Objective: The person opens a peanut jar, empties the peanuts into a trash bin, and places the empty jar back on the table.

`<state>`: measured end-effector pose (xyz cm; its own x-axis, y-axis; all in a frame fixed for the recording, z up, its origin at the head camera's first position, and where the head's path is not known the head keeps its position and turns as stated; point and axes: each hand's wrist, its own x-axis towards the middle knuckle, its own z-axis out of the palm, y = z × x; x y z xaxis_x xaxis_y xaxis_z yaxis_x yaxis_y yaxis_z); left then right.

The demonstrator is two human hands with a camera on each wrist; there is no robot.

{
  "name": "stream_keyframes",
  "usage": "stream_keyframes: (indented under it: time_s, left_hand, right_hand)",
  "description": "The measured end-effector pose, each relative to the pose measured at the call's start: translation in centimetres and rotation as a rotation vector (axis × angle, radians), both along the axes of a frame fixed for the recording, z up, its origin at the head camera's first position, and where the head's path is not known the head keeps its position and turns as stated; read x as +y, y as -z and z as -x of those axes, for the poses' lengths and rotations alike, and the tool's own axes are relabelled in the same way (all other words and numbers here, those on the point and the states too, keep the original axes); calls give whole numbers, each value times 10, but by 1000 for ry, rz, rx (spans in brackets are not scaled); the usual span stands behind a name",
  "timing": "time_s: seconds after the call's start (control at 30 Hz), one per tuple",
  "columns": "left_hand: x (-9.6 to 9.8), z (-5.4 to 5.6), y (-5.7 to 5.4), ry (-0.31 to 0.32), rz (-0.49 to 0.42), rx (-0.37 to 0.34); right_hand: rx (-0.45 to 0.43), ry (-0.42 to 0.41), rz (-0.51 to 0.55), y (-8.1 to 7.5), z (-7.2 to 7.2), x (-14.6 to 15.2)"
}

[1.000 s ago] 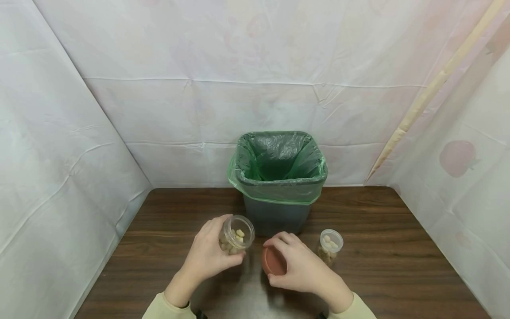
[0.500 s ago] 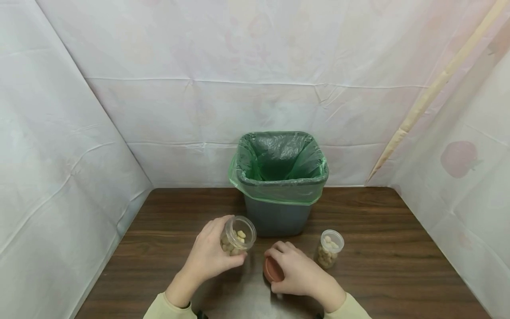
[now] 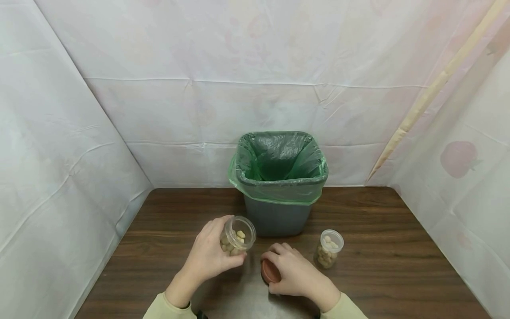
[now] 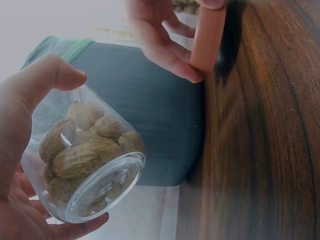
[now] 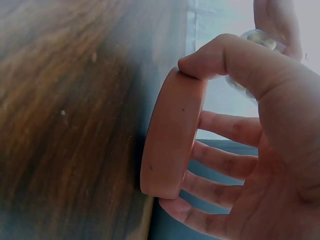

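My left hand (image 3: 209, 248) grips a clear jar (image 4: 75, 195) tilted with its open mouth toward the head camera. Unshelled peanuts (image 4: 77, 160) lie inside it; thumb and fingers wrap its side. To the right, my right hand (image 3: 296, 272) holds a small reddish-brown round shallow dish (image 3: 270, 271) by its rim. The right wrist view shows the thumb at one end of the dish (image 5: 170, 135) and the fingertips along the other side, its base close over the tabletop. A second clear jar (image 3: 327, 252) with peanuts stands right of my right hand.
A grey bin (image 3: 276, 217) lined with a green plastic bag (image 3: 279, 192) stands behind both hands. The dark wooden table (image 3: 382, 266) ends at pale printed cloth (image 3: 179, 110) hung at the back and sides.
My right hand has come down closer to the tabletop with the dish, its wrist shifting left. The left hand and its jar have hardly moved.
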<state>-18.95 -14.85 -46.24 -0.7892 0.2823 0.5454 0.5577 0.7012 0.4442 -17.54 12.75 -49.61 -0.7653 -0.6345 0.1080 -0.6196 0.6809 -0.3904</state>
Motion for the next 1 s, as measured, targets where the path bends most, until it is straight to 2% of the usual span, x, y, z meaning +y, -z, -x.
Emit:
stream_keyframes:
  time_s: [0.27, 0.73, 1.0]
  left_hand:
    - [0, 0, 1, 0, 0, -11]
    - [0, -2, 1, -2, -4, -19]
    - [0, -1, 2, 2, 0, 1]
  right_hand:
    - [-10, -2, 2, 4, 1, -1]
    - [49, -11, -32, 7, 1, -2]
    - [-7, -10, -66, 6, 1, -1]
